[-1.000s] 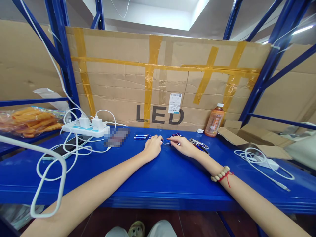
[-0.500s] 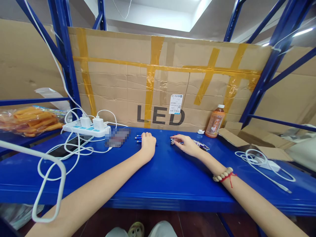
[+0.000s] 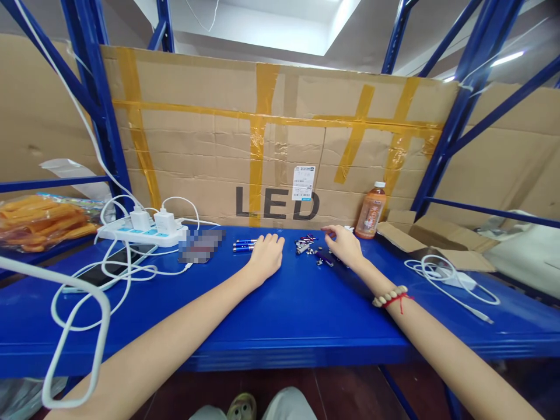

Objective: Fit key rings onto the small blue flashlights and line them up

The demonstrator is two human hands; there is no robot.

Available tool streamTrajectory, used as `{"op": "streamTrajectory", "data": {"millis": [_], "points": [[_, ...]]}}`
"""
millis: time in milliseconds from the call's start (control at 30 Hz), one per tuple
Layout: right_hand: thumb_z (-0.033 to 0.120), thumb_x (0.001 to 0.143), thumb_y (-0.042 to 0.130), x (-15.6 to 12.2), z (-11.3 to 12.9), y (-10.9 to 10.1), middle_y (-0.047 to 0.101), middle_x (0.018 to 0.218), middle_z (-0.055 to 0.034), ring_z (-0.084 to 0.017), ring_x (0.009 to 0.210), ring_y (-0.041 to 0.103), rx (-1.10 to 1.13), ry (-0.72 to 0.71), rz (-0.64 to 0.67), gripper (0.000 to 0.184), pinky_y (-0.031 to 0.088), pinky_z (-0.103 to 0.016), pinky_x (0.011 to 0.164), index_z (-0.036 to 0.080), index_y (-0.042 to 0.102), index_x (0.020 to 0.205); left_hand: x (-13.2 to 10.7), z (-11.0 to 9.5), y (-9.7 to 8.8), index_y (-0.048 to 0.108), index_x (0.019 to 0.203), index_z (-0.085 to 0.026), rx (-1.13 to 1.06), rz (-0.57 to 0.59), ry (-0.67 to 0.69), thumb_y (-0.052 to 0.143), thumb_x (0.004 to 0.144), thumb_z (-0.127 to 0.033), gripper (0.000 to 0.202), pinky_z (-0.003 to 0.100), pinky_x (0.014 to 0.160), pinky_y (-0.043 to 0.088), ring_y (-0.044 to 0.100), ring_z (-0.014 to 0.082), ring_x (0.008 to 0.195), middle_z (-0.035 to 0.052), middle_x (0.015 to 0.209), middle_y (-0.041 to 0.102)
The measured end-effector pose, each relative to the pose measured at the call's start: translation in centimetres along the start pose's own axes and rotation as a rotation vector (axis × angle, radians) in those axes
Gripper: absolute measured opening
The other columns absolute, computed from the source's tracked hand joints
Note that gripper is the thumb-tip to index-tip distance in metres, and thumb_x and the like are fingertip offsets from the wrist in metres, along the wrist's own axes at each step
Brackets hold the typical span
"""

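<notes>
My left hand (image 3: 268,255) lies palm down on the blue tabletop, its fingers stretched forward and apparently holding nothing. Beside its fingers are several slim blue metallic sticks with silver ends (image 3: 243,245), partly hidden by the hand; they look like pens or small torches. My right hand (image 3: 345,246), with a beaded bracelet (image 3: 389,296) at the wrist, hovers near a small heap of silver and dark blue parts (image 3: 305,245). Its thumb and forefinger are apart, with nothing visible between them. A dark blue piece (image 3: 324,258) lies close to that hand, partly covered.
At left, a white power strip (image 3: 144,233) with chargers and tangled cables stands by a phone (image 3: 114,265). An orange drink bottle (image 3: 371,211), an open carton (image 3: 433,236) and a coiled white cable (image 3: 450,280) are at right. A large cardboard panel (image 3: 210,151) closes off the back.
My right hand has shifted right and back, uncovering the heap of small parts. My left hand has flattened out a little beside the blue sticks. The whole view has turned slightly right.
</notes>
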State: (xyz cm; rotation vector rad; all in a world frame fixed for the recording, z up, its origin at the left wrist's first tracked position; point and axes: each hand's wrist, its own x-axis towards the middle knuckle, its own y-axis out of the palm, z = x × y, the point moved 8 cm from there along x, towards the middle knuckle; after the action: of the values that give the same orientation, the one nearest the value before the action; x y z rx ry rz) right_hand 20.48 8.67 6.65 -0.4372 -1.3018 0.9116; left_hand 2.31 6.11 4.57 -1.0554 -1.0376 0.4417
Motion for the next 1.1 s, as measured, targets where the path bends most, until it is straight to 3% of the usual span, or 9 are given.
{"op": "streamTrajectory", "data": {"millis": [167,267,367,467,667,867,1000,1100], "points": [[0.015,0.078,0.043,0.2,-0.8,0.0,0.066,0.099,-0.0077,-0.020,0.092,0.059,-0.018,0.020,0.024,0.028,0.044,-0.033,0.082,0.016,0.063,0.098,-0.3,-2.0,1.0,0.054,0.091,-0.018,-0.227,0.058,0.096,0.038,0.082,-0.020,0.018,0.031,0.071,0.042,0.053,0.0206,0.085,0.0065,0.089,0.058],[0.031,0.080,0.049,0.0,0.2,1.1,0.064,0.105,-0.0083,-0.021,0.098,0.058,0.054,-0.052,0.104,0.031,0.042,-0.035,0.087,0.016,0.061,0.103,-0.3,-1.9,1.2,0.054,0.089,-0.018,-0.228,0.062,0.088,0.039,0.081,-0.019,0.017,0.030,0.072,0.042,0.053,0.0199,0.085,0.0059,0.087,0.057],[0.051,0.071,0.056,-0.9,1.8,3.1,0.059,0.116,-0.0071,-0.025,0.108,0.052,0.086,-0.137,0.251,0.054,0.038,-0.040,0.093,0.020,0.055,0.115,-0.2,-1.5,1.3,0.054,0.088,-0.018,-0.204,0.065,0.065,0.039,0.081,-0.020,0.017,0.030,0.073,0.043,0.053,0.0192,0.084,0.0051,0.086,0.057],[0.058,0.068,0.056,-1.7,3.0,4.6,0.054,0.123,-0.0063,-0.026,0.114,0.048,0.089,-0.186,0.354,0.063,0.036,-0.040,0.096,0.023,0.051,0.120,-0.2,-1.4,1.3,0.055,0.088,-0.019,-0.187,0.064,0.060,0.039,0.082,-0.021,0.017,0.030,0.073,0.044,0.054,0.0188,0.085,0.0043,0.087,0.057],[0.050,0.074,0.053,-1.8,3.7,4.3,0.065,0.104,-0.0023,-0.024,0.101,0.057,0.040,-0.188,0.328,0.036,0.042,-0.037,0.087,0.025,0.064,0.097,-0.2,-1.3,1.4,0.055,0.087,-0.019,-0.188,0.074,0.036,0.038,0.081,-0.017,0.018,0.030,0.075,0.043,0.054,0.0182,0.086,0.0040,0.088,0.059],[0.038,0.066,0.062,-1.4,3.3,3.6,0.066,0.098,-0.0050,-0.025,0.093,0.059,0.106,-0.139,0.252,0.030,0.044,-0.038,0.082,0.021,0.065,0.091,-0.3,-1.0,0.9,0.051,0.099,-0.019,-0.281,0.071,-0.029,0.033,0.086,-0.028,0.024,0.032,0.076,0.042,0.055,0.0193,0.087,0.0041,0.087,0.060],[0.027,0.063,0.065,-1.5,5.1,2.2,0.060,0.103,-0.0077,-0.020,0.094,0.057,0.380,-0.365,0.132,0.040,0.044,-0.034,0.085,0.018,0.058,0.101,-0.4,-0.5,0.5,0.039,0.116,-0.020,-0.422,0.056,-0.109,0.022,0.089,-0.042,0.039,0.033,0.077,0.042,0.056,0.0198,0.089,0.0036,0.086,0.060],[0.024,0.064,0.064,-2.2,7.2,0.9,0.056,0.108,-0.0085,-0.019,0.100,0.054,0.502,-0.526,0.075,0.043,0.043,-0.034,0.088,0.018,0.056,0.106,-0.4,-0.4,0.5,0.042,0.112,-0.021,-0.462,0.056,-0.113,0.024,0.088,-0.045,0.039,0.032,0.075,0.043,0.057,0.0198,0.088,0.0027,0.084,0.060]]}}
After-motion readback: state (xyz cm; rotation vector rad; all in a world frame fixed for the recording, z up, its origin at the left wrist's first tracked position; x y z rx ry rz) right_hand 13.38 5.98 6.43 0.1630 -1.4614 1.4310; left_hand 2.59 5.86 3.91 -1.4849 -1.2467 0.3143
